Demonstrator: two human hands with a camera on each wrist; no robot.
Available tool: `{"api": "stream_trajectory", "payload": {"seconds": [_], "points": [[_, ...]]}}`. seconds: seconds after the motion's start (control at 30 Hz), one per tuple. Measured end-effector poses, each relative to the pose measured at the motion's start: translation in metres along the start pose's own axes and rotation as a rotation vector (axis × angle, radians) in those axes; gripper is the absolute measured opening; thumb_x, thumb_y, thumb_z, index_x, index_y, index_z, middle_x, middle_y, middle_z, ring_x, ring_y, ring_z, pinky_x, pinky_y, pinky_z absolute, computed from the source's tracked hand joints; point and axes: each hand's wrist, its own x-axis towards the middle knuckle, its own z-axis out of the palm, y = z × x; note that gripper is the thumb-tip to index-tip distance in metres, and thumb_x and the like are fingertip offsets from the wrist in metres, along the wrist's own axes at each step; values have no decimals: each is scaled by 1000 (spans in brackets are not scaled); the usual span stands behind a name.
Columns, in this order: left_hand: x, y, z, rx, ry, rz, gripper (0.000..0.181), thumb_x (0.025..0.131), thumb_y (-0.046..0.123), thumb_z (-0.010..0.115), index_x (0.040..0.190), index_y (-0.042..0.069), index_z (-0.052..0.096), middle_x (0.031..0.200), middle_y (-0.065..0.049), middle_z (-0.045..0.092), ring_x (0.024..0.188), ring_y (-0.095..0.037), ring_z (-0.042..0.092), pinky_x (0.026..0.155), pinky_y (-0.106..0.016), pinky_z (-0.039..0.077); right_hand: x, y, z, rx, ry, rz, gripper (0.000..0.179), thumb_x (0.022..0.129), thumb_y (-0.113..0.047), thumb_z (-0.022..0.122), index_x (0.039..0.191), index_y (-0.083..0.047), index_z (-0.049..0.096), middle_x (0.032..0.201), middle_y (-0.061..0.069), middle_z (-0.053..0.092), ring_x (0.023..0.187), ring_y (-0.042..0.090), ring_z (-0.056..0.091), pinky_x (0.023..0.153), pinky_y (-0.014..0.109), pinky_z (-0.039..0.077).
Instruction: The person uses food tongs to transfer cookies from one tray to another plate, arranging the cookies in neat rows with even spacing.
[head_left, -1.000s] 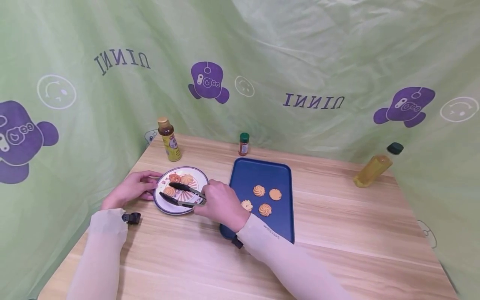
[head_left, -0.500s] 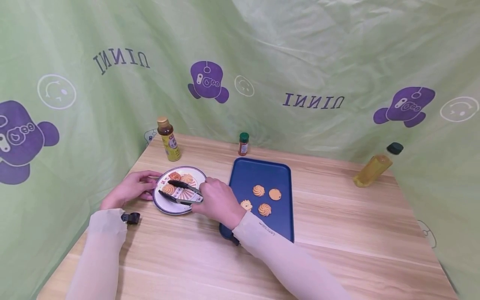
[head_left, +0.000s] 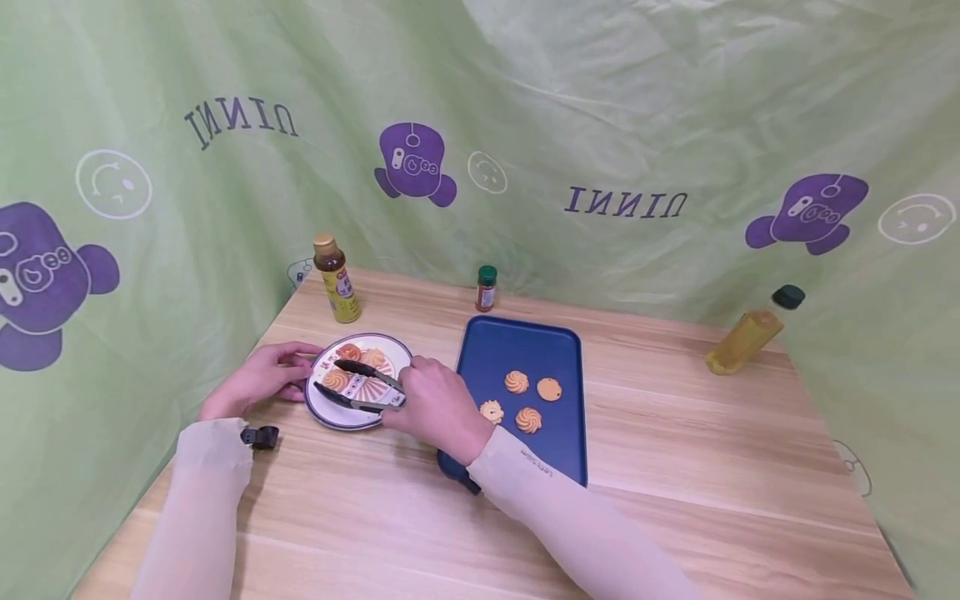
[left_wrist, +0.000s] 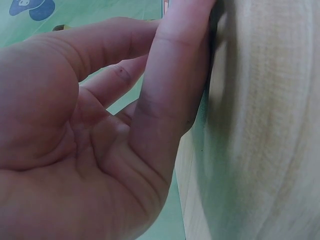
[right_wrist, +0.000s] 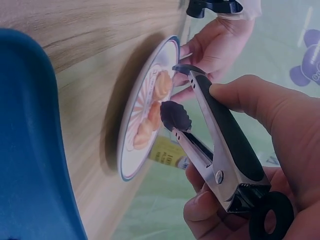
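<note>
Left fingers point(head_left: 302, 348) at plate rim point(head_left: 347, 423) — tongs point(right_wrist: 227, 132) spread above.

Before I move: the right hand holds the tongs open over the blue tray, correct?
Not quite: the head view shows the tongs over the plate, not the blue tray. They are open and held in the right hand, as you say.

The head view is bright and evenly lit, with pale sheen on the folds of the green curtain point(head_left: 637, 100) at upper right and on the table point(head_left: 360, 525) at lower centre; shadows are soft-edged. The left wrist view is dimmer, its left hand point(left_wrist: 100, 125) shaded and the wood grain at right blurred. In the right wrist view, the plate point(right_wrist: 129, 160) casts a soft shadow leftward, and the tongs point(right_wrist: 222, 127) catch small metallic highlights.
</note>
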Motion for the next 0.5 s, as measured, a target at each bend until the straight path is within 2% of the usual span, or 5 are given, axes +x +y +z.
{"api": "stream_trajectory", "payload": {"seconds": [0.13, 0.3, 0.5], "points": [[0, 1, 0, 4, 1, -9, 58, 112, 1, 59, 165, -11, 40, 126, -21, 66, 87, -12, 74, 79, -33, 76, -4, 0, -4, 0, 17, -15, 34, 91, -42, 89, 100, -11, 81, 89, -3, 66, 75, 10, 56, 54, 21, 46], [0, 0, 0, 10, 2, -20, 58, 112, 1, 58, 166, -10, 40, 128, -23, 65, 89, -13, 74, 80, -32, 75, -11, 0, -9, -8, 28, -32, 38, 92, -44, 88, 108, -10, 83, 94, -2, 70, 79, 10, 57, 58, 20, 51], [0, 1, 1, 4, -2, -18, 58, 113, 1, 59, 166, -11, 40, 128, -23, 65, 89, -12, 74, 80, -32, 75, -23, 4, -21, 26, 68, -34, 37, 91, -42, 89, 106, -9, 82, 93, -2, 68, 80, 10, 58, 61, 20, 54]]}}
